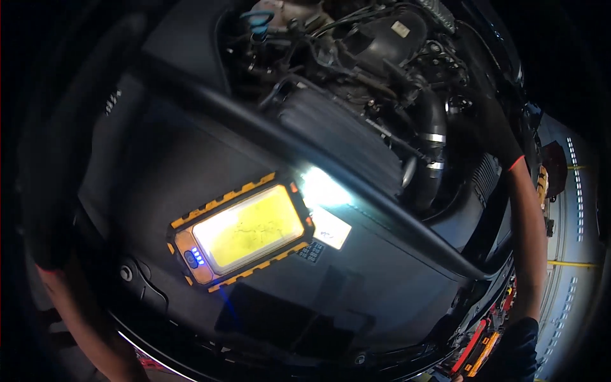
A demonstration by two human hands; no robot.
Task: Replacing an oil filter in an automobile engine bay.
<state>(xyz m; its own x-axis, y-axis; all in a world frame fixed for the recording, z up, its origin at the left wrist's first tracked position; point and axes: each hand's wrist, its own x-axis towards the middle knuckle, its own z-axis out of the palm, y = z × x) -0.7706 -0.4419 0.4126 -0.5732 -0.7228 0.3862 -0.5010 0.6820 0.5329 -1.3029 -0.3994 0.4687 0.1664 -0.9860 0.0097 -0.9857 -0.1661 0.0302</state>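
A lit yellow-and-black work light (pixel 248 226) lies on the black front panel (pixel 394 274), left of the frame's centre; the gloved right hand (pixel 496 130), upper right, is near the clamped black hose (pixel 433 118); the gloved left hand (pixel 54 239) sits in shadow, far left; whether either grasps anything, I cannot tell.

A lit work lamp (pixel 250 226) on a black panel (pixel 388 290).
Its glowing yellow face sits in an orange-and-black frame, small blue lights at the left end; a white label (pixel 333 230) lies just right. Red and orange objects (pixel 477 349) show at near right; farther right, yellow lines (pixel 576 263) cross the pale floor (pixel 560 245).
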